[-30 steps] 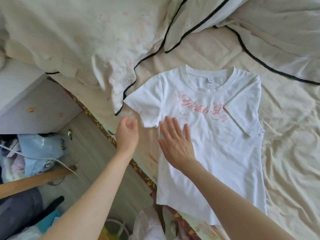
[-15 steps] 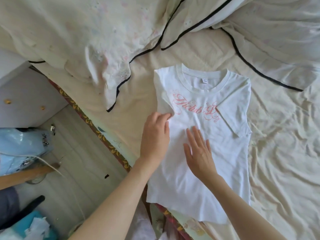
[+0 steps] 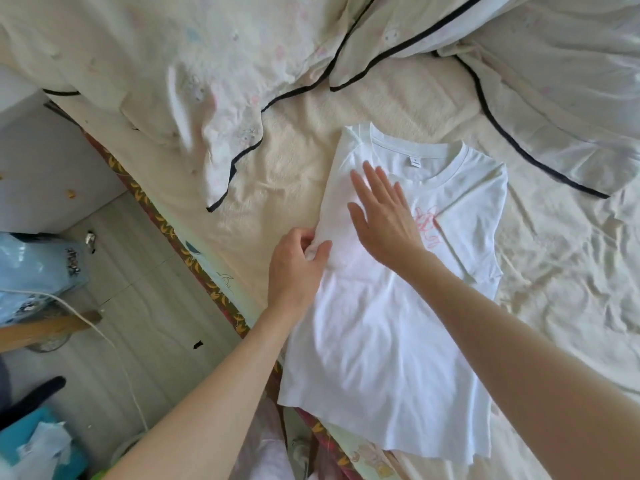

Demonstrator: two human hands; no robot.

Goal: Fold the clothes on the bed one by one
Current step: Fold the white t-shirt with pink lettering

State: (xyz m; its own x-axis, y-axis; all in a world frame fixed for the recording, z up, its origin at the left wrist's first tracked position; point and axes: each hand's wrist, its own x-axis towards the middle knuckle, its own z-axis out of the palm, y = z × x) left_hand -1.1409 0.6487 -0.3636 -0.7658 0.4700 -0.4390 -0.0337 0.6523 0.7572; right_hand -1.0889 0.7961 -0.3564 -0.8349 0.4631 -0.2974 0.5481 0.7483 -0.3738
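Since a moment ago, the shirt's left side has been folded in over its chest, your left hand has dropped back to the folded edge, and your right hand has slid up onto the fold, covering most of the pink lettering.

At the far left, beside the bed, a pale blue bag (image 3: 33, 268) sits on the floor with a white cord (image 3: 114, 355) trailing past it. The bed's patterned edge (image 3: 194, 261) runs diagonally between floor and bedding.

Next comes your left hand (image 3: 294, 268). Its thumb and fingers are curled around a small bunch of white fabric at the shirt's left folded edge, pinching it.

The white T-shirt (image 3: 384, 358) lies face up on the cream sheet (image 3: 554, 271), collar away from you, hem nearest you and reaching the bed's edge. Its left side is turned inward, so that edge runs straight from shoulder to waist.

Your right hand (image 3: 388, 216) lies flat on the folded part, below the collar, fingers straight and spread, gripping nothing. Just right of it, a bit of the pink print (image 3: 427, 225) shows.

Beyond the shirt, a rumpled cream duvet with black piping (image 3: 519, 98) is heaped across the top of the bed.
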